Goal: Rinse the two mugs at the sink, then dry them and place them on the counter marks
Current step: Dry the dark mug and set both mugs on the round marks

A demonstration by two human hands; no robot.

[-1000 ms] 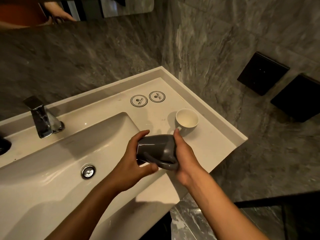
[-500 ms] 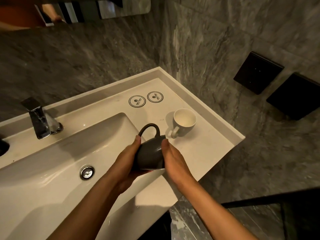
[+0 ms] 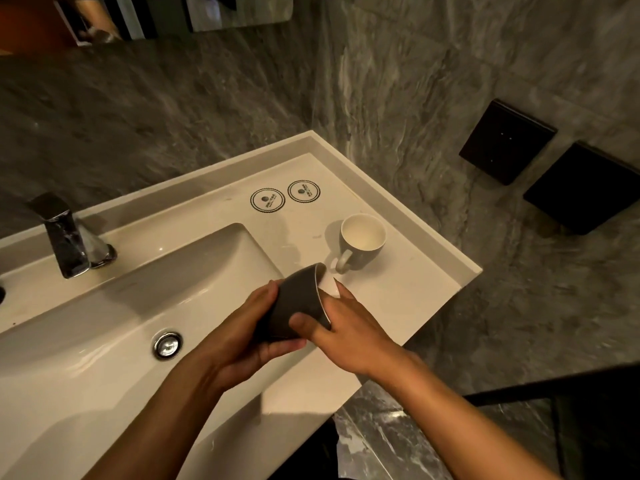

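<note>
A dark grey mug [image 3: 298,299] lies on its side between both hands, above the sink's right edge, its white-lined mouth facing right; the handle is out of sight. My left hand [image 3: 239,337] cups its base and underside. My right hand [image 3: 349,323] grips the rim end, thumb across the mug's side, with something white [image 3: 330,287] showing between fingers and rim. A second mug [image 3: 360,242], grey outside and white inside, stands upright on the counter behind, handle toward me. Two round printed marks [image 3: 267,199] [image 3: 304,191] sit further back on the counter.
The white basin [image 3: 104,327] with a chrome drain [image 3: 167,345] lies to the left, a chrome faucet [image 3: 71,240] behind it. The counter's raised rim [image 3: 408,209] meets a grey stone wall. Two black wall boxes [image 3: 507,142] hang at right. A dark rail [image 3: 554,393] crosses below right.
The dark mug has been turned in my hands: its handle went from below to on top, then out of sight. My right thumb now lies across its side.
</note>
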